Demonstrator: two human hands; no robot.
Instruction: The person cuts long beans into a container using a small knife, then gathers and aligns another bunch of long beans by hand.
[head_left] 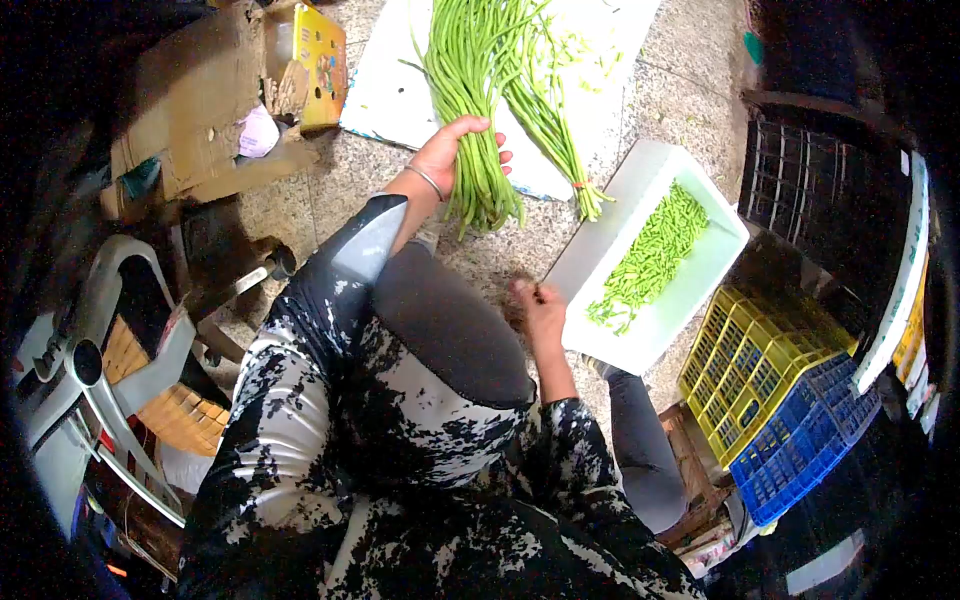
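My left hand, with a metal bangle at the wrist, is wrapped round a thick bunch of long green beans. Their ends hang below the hand, over the speckled floor. My right hand is beside my knee, close to the white tub's near wall. Its fingers are curled in, partly blurred, and I cannot tell what they hold. Inside the white tub lies a heap of short cut green bean pieces. A smaller bundle of long beans, tied with a red band near its end, lies on the white sheet.
The white sheet covers the floor ahead, with bean scraps on it. Yellow and blue plastic crates stand at the right. A torn cardboard box is at the upper left, above a grey chair.
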